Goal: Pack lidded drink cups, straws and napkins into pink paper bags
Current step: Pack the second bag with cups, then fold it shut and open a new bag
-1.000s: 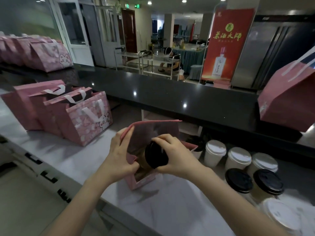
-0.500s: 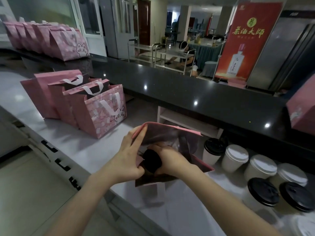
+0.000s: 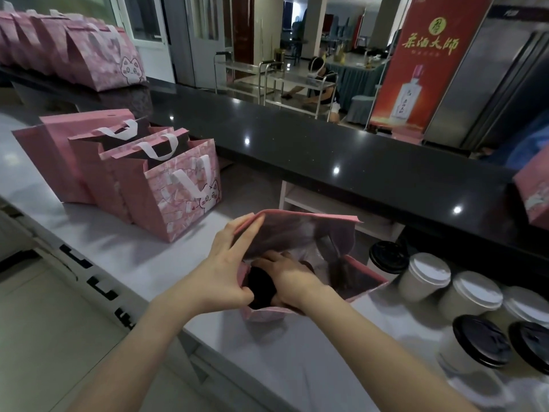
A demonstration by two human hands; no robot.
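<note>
Pink paper bag [image 3: 300, 236] sat open mid-tabletop [image 3: 166, 263], and the left hand [image 3: 228, 275] pinched its near-left rim to keep the mouth wide. Right hand [image 3: 289, 279] was down inside, wrapped around a black-lidded cup [image 3: 261, 285] at the bag's 7 o'clock corner. More lidded cups [image 3: 424, 278] stood clustered at 3 o'clock from the bag, and three more pink bags [image 3: 178, 188] stood well apart at 10 o'clock.

Two bare arms, no sleeves

The left hand [image 3: 225, 281] and right hand [image 3: 289, 282] wear no gloves, rings or watch.
</note>
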